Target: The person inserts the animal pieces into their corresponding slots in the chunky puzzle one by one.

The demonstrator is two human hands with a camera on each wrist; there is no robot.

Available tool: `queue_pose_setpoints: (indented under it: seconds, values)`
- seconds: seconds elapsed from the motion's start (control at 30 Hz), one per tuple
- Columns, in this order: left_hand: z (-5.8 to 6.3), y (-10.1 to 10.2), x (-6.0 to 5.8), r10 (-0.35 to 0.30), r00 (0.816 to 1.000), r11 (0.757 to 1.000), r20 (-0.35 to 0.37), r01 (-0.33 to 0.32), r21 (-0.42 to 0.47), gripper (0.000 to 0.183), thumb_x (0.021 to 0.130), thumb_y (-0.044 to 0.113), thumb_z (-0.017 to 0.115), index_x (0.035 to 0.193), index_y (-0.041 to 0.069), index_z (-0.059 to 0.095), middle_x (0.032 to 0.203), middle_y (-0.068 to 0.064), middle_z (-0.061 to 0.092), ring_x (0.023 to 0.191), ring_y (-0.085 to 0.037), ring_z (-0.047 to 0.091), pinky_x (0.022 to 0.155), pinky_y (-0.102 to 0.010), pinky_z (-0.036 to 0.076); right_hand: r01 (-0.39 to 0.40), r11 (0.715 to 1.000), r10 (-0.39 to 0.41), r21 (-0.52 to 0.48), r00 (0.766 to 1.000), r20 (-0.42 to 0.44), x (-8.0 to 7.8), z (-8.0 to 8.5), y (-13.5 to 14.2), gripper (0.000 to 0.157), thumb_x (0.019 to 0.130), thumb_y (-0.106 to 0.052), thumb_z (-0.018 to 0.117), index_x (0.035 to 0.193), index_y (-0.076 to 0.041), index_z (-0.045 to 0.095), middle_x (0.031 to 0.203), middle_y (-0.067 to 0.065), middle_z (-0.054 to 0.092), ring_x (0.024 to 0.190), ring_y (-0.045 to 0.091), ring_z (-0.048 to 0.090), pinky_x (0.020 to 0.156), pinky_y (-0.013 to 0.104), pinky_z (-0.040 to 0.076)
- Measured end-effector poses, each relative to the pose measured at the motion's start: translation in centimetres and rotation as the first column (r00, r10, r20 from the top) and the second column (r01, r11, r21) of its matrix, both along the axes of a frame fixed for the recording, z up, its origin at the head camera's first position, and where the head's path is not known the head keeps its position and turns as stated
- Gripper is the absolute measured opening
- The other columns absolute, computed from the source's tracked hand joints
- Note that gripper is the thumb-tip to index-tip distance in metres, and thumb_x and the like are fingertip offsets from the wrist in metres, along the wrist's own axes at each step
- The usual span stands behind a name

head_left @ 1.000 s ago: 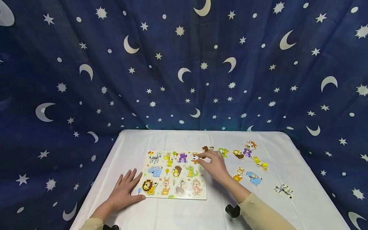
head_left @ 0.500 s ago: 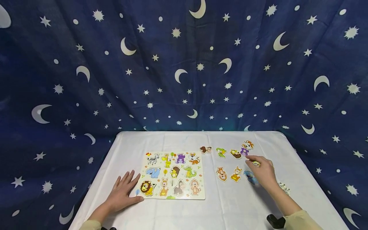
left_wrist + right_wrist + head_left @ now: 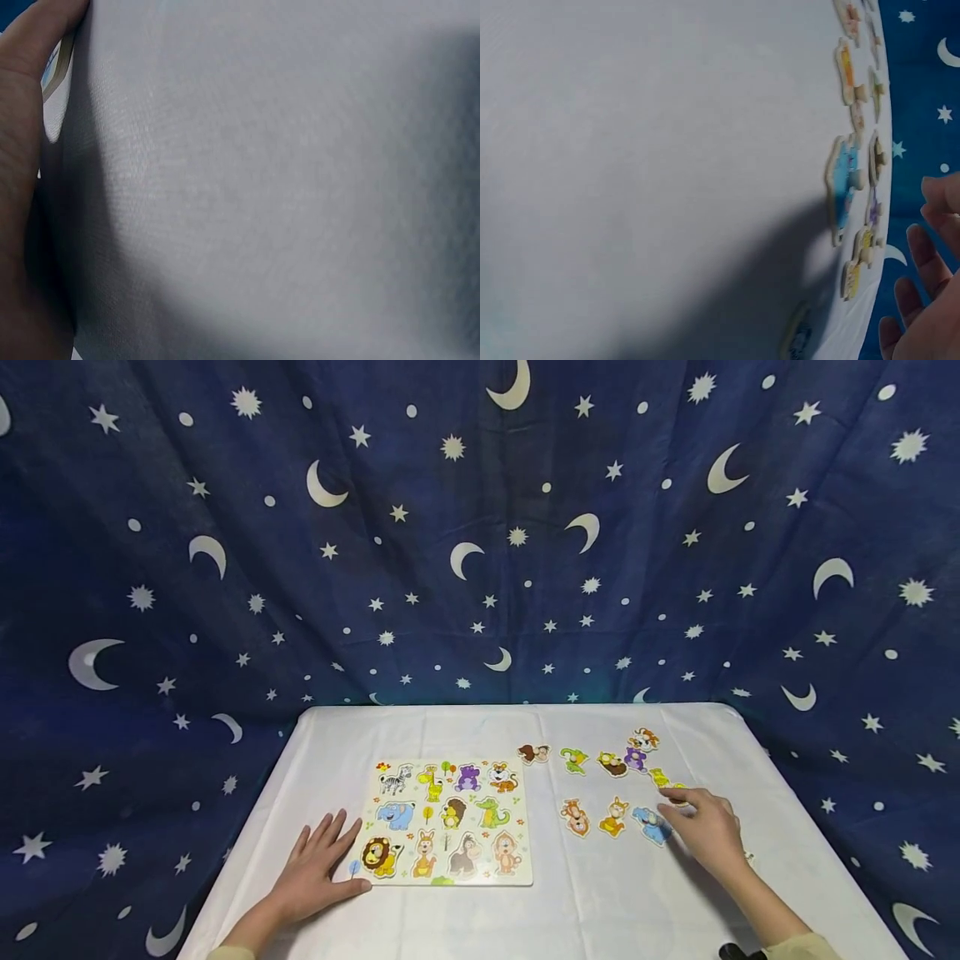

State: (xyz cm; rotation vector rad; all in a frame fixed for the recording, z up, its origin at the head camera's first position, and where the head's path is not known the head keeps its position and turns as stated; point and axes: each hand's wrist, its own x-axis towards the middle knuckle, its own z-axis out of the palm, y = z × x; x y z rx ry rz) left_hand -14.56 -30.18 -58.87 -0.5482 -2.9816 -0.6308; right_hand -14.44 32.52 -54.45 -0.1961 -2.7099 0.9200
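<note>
My left hand (image 3: 311, 872) lies spread on the table, its thumb against the lower left corner of a white animal puzzle board (image 3: 438, 883). In the left wrist view, part of that hand (image 3: 22, 90) is beside the board's edge (image 3: 60, 71). My right hand (image 3: 705, 831) hovers over the loose pieces, thumb and forefinger near the yellow giraffe piece (image 3: 660, 777). In the right wrist view, the right hand (image 3: 930, 292) is apart from the giraffe piece (image 3: 853, 276), with its fingers loosely bent and nothing seen held. The blue elephant piece (image 3: 651, 827) lies beside its thumb.
Other knobbed pieces lie right of the board: gorilla (image 3: 534, 753), crocodile (image 3: 573, 761), hedgehog (image 3: 612, 764), purple hippo (image 3: 636, 760), tiger (image 3: 643, 740), monkey (image 3: 575, 818) and kangaroo (image 3: 613, 817). The zebra piece (image 3: 799, 337) is mostly hidden behind the right hand in the head view. A starry curtain (image 3: 480, 568) hangs behind.
My right hand has moved from the board's tiger picture rightward to the loose pieces, then slightly lower beside the giraffe piece. My left hand has stayed by the board.
</note>
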Motion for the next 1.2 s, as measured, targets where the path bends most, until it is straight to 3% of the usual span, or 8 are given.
queue_pose_setpoints:
  seconds: [0.23,0.43,0.63,0.93,1.2]
  values:
    - [0.4,0.1,0.1,0.021,0.998,1.000,0.058,-0.022,0.013,0.102,0.078,0.074,0.072,0.158,0.018,0.042,0.167,-0.016,0.026,0.154,-0.041,0.015,0.124,-0.057,-0.002,-0.028,0.999,0.028,0.039,1.000,0.004,0.6,-0.6,0.2,0.034,0.091,-0.028,0.078,0.119,-0.007,0.076,0.118,0.021,0.068,0.114,0.046,0.048,0.085,0.060,0.033]
    - [0.4,0.2,-0.1,0.013,1.000,1.000,0.028,-0.013,0.009,0.101,0.078,0.072,0.073,0.157,0.016,0.044,0.165,-0.018,0.028,0.152,-0.043,0.018,0.123,-0.060,0.002,-0.004,0.999,0.002,0.050,1.000,0.031,0.9,-1.3,0.3,0.036,0.088,-0.027,0.081,0.118,-0.008,0.076,0.122,0.022,0.067,0.116,0.047,0.048,0.086,0.061,0.033]
    - [0.1,0.1,0.1,0.019,0.998,1.000,0.054,-0.019,0.001,0.102,0.078,0.074,0.072,0.158,0.017,0.043,0.166,-0.017,0.026,0.153,-0.042,0.016,0.123,-0.058,-0.002,0.009,0.998,-0.010,0.066,1.000,0.020,1.0,-2.1,-0.1,0.035,0.086,-0.027,0.083,0.116,-0.010,0.077,0.120,0.019,0.068,0.114,0.043,0.050,0.084,0.058,0.034]
    - [-0.2,-0.1,0.3,0.014,1.000,1.000,0.006,-0.014,-0.009,0.101,0.078,0.072,0.073,0.157,0.016,0.045,0.165,-0.018,0.029,0.152,-0.042,0.019,0.123,-0.058,0.000,0.077,0.997,-0.077,-0.018,0.997,-0.006,1.5,-2.7,-1.0,0.037,0.086,-0.027,0.084,0.115,-0.006,0.077,0.119,0.020,0.067,0.106,0.038,0.051,0.080,0.051,0.040]
    - [-0.2,-0.1,0.1,0.011,0.999,1.000,0.032,-0.011,-0.019,0.100,0.080,0.073,0.071,0.158,0.017,0.042,0.167,-0.017,0.026,0.153,-0.041,0.016,0.124,-0.055,-0.005,0.097,0.995,-0.099,-0.030,0.994,-0.053,1.6,-3.3,-1.5,0.035,0.083,-0.020,0.085,0.113,-0.003,0.077,0.115,0.021,0.067,0.102,0.036,0.053,0.077,0.043,0.037]
